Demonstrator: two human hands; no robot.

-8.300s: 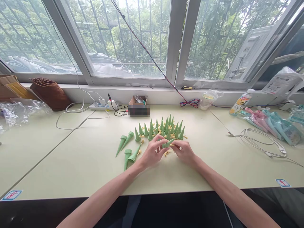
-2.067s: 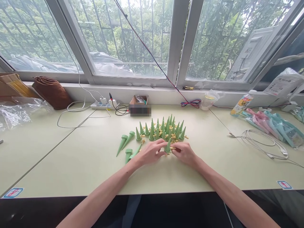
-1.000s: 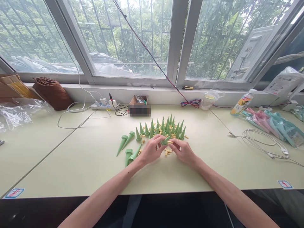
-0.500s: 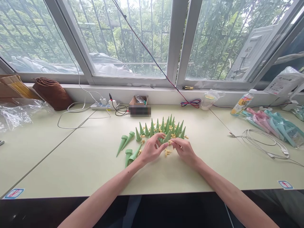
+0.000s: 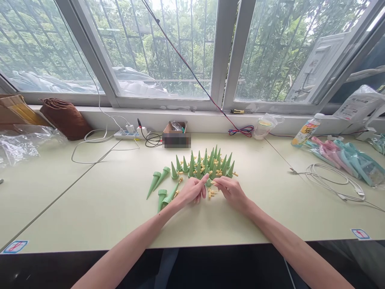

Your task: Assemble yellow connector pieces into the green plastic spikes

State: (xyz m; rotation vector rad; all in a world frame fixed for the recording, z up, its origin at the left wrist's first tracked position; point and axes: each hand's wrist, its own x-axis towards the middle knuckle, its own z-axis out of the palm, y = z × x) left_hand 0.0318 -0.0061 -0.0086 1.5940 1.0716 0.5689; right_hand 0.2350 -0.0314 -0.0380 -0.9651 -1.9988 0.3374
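My left hand [image 5: 194,190] is closed around a green plastic watering spike [image 5: 208,183]. Only the spike's wide end shows past the thumb; my fingers hide the rest. From the other side, my right hand [image 5: 232,192] pinches a small yellow valve [image 5: 213,183] against or close beside that end; contact is hard to make out. Beyond both hands, several green spikes [image 5: 198,170] stand point up, with yellow valves at their bases. Loose yellow valves [image 5: 211,193] lie between my wrists. Left of my left hand, several more spikes [image 5: 162,196] lie on the table.
At the back of the table [image 5: 105,208] are a small box [image 5: 176,138], a power strip [image 5: 128,134] and a brown pouch [image 5: 64,120]. A bottle [image 5: 307,130], pink and teal plastic items [image 5: 345,158] and a coiled white cable [image 5: 333,180] lie to the right.
The spike in my left hand has turned from point up, so its wide end now shows beside the thumb. My left fingers have curled under; my right hand has barely moved.
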